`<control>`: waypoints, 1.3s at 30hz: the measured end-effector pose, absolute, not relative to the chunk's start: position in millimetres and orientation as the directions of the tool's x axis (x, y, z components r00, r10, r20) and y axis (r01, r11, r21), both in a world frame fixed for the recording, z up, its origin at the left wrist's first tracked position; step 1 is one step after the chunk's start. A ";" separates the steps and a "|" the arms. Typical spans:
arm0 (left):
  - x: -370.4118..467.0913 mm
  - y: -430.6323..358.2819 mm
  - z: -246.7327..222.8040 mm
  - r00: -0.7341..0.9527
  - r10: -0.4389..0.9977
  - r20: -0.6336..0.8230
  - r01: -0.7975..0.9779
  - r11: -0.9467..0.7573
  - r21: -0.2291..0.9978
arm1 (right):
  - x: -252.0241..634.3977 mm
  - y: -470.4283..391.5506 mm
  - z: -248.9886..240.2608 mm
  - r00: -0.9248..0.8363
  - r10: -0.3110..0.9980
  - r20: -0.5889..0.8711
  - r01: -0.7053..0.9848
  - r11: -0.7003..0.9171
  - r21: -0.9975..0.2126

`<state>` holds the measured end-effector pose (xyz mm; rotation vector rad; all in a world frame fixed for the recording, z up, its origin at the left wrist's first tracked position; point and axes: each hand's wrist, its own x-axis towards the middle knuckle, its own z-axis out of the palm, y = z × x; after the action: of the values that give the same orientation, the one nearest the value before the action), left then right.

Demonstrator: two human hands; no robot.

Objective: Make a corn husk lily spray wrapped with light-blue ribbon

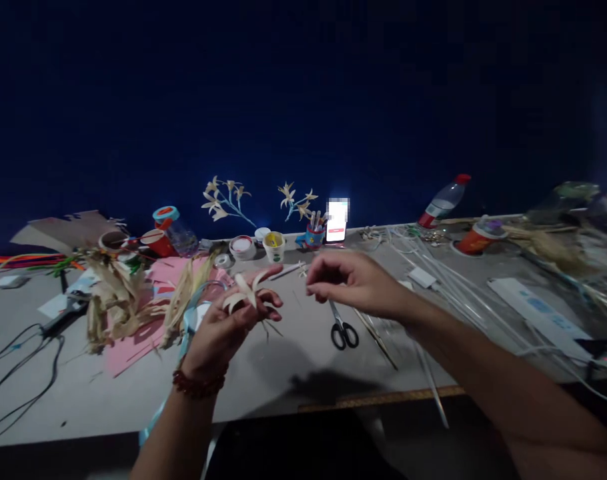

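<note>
From where I stand, the left hand (223, 330) is turned palm up, its thumb and fingers closed on a pale flower (244, 292) with narrow, curling petals. A few thin strands hang below it. The right hand (361, 283) is just across from it, well clear of the petals, with fingers bent in toward the thumb; I can't tell whether anything is pinched between the tips. A dark red bead bracelet (199, 383) circles the left wrist.

Near the right hand lies a pair of scissors (344, 335), black handles toward the person, the blades partly hidden by that hand. To the left of the left hand, dried husks (103, 300) spread over pink paper (126, 353), and a light blue strip shows behind the wrist.

Farther back on the grey table (103, 407), a white tub (274, 248) with something yellow inside stands near a cup of pens (314, 237). Beside the pens, a phone (336, 230) stands upright, its screen lit. Two sprigs of pale flowers on blue stems rise against the dark wall. Off to the right are clear rods (448, 287), a tilted red-capped bottle (443, 202) and a white power strip (541, 319).
</note>
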<state>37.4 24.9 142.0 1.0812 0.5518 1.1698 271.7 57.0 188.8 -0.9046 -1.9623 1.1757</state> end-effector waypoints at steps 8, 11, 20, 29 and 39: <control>40.8 25.2 111.0 0.334 0.941 0.055 -0.574 0.157 0.804 | 225.1 58.6 165.0 -0.497 0.705 0.506 0.284 0.683 -0.673; 38.1 23.3 107.3 0.328 0.944 0.038 -0.578 0.169 0.798 | 224.4 60.5 163.0 -0.498 0.667 0.554 0.342 0.738 -0.582; 29.1 22.4 107.6 0.355 0.935 0.013 -0.633 0.230 0.739 | 204.1 49.7 101.7 -0.686 0.717 0.126 -0.274 -0.095 -0.957; -3.4 23.8 112.7 0.408 0.905 0.117 -0.534 0.133 0.835 | 268.9 51.4 110.2 -0.439 0.899 -0.005 0.111 0.049 -0.993; 16.8 23.0 103.7 0.599 0.796 0.084 -0.452 0.250 0.856 | 238.6 41.9 141.8 -0.540 0.695 0.475 0.413 0.711 -0.570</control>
<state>16.8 23.0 103.7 0.9943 0.4082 0.8823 238.6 41.9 141.8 -0.8377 -2.2096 0.5153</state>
